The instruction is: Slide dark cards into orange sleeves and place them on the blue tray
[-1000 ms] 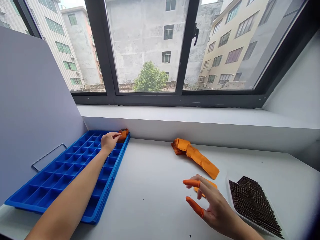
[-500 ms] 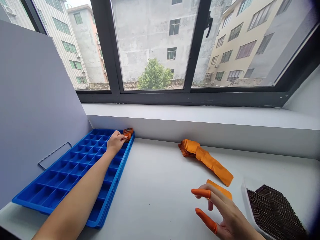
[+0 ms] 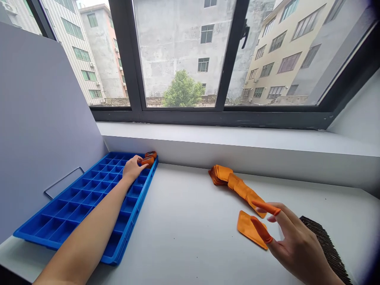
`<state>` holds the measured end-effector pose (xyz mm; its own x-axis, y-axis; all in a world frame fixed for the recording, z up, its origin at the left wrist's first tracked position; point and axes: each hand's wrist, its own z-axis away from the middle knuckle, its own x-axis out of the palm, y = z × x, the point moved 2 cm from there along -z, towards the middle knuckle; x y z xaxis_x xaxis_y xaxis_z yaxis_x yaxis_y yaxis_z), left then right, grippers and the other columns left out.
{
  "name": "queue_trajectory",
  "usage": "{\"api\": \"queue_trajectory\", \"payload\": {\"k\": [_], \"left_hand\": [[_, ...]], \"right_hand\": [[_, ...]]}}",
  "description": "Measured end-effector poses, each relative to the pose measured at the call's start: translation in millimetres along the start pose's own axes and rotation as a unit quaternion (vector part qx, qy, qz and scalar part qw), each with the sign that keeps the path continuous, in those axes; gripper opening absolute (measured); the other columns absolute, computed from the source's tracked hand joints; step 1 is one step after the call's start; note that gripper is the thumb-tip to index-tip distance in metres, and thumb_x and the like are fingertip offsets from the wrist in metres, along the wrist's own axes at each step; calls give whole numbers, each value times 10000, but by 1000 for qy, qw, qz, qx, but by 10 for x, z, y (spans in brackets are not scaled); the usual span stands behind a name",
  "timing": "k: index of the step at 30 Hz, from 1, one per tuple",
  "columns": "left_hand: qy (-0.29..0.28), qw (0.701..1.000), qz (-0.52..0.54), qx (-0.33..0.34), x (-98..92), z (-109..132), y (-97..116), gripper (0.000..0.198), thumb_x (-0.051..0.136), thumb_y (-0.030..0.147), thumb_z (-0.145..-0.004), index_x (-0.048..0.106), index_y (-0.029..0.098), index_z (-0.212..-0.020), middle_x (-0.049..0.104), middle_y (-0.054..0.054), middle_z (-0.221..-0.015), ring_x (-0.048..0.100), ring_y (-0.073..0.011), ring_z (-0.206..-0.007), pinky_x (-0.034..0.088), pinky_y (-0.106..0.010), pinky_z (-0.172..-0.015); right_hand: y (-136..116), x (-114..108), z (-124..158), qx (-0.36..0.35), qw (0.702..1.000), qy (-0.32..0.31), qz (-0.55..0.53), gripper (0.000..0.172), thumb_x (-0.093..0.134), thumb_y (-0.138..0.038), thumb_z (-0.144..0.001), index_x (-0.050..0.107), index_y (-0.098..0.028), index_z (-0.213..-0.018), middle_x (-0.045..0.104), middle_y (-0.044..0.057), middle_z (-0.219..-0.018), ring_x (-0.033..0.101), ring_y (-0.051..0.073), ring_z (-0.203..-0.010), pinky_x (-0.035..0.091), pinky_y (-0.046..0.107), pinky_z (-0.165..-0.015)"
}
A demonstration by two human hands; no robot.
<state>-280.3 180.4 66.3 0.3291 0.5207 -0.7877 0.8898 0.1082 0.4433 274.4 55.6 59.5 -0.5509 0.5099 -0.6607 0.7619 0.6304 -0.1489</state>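
Observation:
My left hand (image 3: 132,168) is at the far right corner of a blue compartment tray (image 3: 102,257). Thumb and fingers are apart beside a small folded orange packet (image 3: 147,161), close against it. Behind that packet sits a second orange packet (image 3: 151,154) with a dark patch on top. My right hand (image 3: 292,241), wearing orange finger cots on thumb and forefinger, is open with nothing in it. It hovers over the right end of a single flat orange pouch (image 3: 247,227). Beyond lies a fanned row of orange pouches (image 3: 242,190), its left end stacked.
A stack of dark brown ridged pieces (image 3: 323,241) stands at the right, partly hidden by my right hand. A grey panel (image 3: 44,118) with a wire handle (image 3: 63,180) borders the tray on the left. The window ledge (image 3: 208,136) runs along the back of the white table (image 3: 178,221).
My left thumb and fingers have spread from their pinch on the near packet. My right hand has moved right and up, uncovering most of the single pouch. The view has shifted slightly.

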Motion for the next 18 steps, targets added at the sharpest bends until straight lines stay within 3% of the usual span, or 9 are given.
{"api": "queue_trajectory", "payload": {"k": [4, 6, 9, 11, 13, 16, 18], "left_hand": [[0, 999, -37, 17, -88, 34, 98, 296, 807, 393, -884, 687, 205, -1078, 803, -104, -1070, 749, -306, -977, 593, -380, -817], [8, 998, -58, 37, -186, 47, 195, 323, 827, 377, -851, 695, 197, -1085, 791, -133, -1074, 724, -359, -1074, 593, -434, -896], [37, 994, -73, 78, -402, 87, 447, 318, 775, 406, -898, 702, 187, -1117, 763, -167, -1159, 642, -398, -1257, 561, -490, -1026], [80, 986, -77, 125, -580, 146, 704, 261, 690, 389, -964, 706, 176, -1114, 752, -180, -1185, 586, -397, -1342, 554, -495, -1054], [88, 974, -80, 191, -747, 244, 1028, 197, 644, 347, -991, 712, 179, -1066, 762, -167, -1130, 604, -379, -1302, 586, -467, -986], [13, 958, -90, 273, -908, 499, 1584, 137, 627, 314, -1001, 706, 202, -991, 769, -122, -999, 634, -354, -1203, 605, -412, -852], [-56, 941, -91, 322, -911, 762, 1962, 149, 607, 326, -1029, 699, 210, -1043, 767, -99, -978, 655, -328, -1135, 599, -391, -811]], "right_hand": [[186, -139, -35, -33, 996, -19, 80, 289, 581, -512, -1073, 722, -260, -1092, 746, 43, -1020, 613, 157, -618, 505, 418, -819], [205, -223, -61, -35, 995, 32, 93, 274, 610, -496, -1068, 749, -264, -1030, 740, 42, -978, 663, 192, -720, 470, 456, -924], [191, -336, -88, -13, 988, 115, 98, 287, 592, -415, -1090, 772, -243, -946, 719, 44, -905, 649, 190, -739, 464, 426, -894], [189, -384, -96, 3, 984, 144, 102, 320, 557, -352, -1110, 785, -230, -922, 700, 34, -858, 592, 160, -673, 468, 380, -817], [212, -417, -96, 27, 979, 166, 113, 344, 543, -324, -1120, 799, -217, -918, 685, 33, -836, 552, 148, -645, 452, 342, -739], [284, -444, -90, 66, 973, 187, 119, 387, 525, -342, -1134, 820, -200, -928, 668, 37, -818, 520, 141, -621, 402, 307, -628], [337, -450, -83, 86, 971, 191, 114, 407, 513, -359, -1141, 833, -196, -949, 672, 40, -820, 537, 143, -629, 376, 296, -581]]}}
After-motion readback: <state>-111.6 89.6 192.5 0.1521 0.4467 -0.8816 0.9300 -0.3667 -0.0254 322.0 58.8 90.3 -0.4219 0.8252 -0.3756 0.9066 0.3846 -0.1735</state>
